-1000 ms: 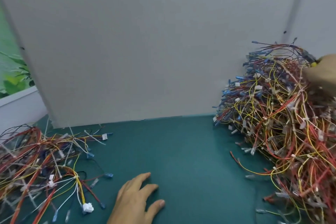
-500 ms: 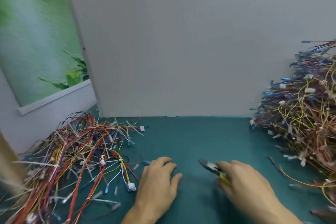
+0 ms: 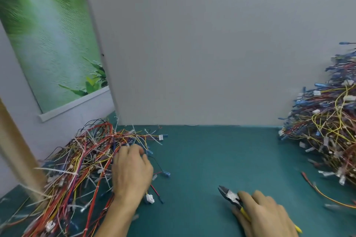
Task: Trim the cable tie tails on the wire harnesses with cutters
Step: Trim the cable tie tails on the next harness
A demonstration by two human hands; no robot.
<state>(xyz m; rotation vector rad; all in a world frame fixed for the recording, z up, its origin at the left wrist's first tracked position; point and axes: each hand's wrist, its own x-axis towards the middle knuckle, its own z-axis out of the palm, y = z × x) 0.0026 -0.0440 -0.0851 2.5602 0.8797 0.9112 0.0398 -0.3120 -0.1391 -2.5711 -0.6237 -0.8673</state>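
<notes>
1. While your left hand lies on the left pile of wire harnesses, check its grip. The fingers bend down into the wires, but this view does not show whether they enclose a single harness.
2. Note that your right hand has its grip closed round the yellow handles of the cutters. The tool sits low over the table, well apart from both piles, and its jaws appear closed.
3. Expect tangling. White cable tie tails stick out through crossed wires, so lifting one harness will probably drag its neighbours along.
4. Expose each tail before cutting. A tail lying against a wire invites a nicked conductor.
5. Hold the right pile separate, since mixing the piles would likely hide untrimmed ties.
</notes>
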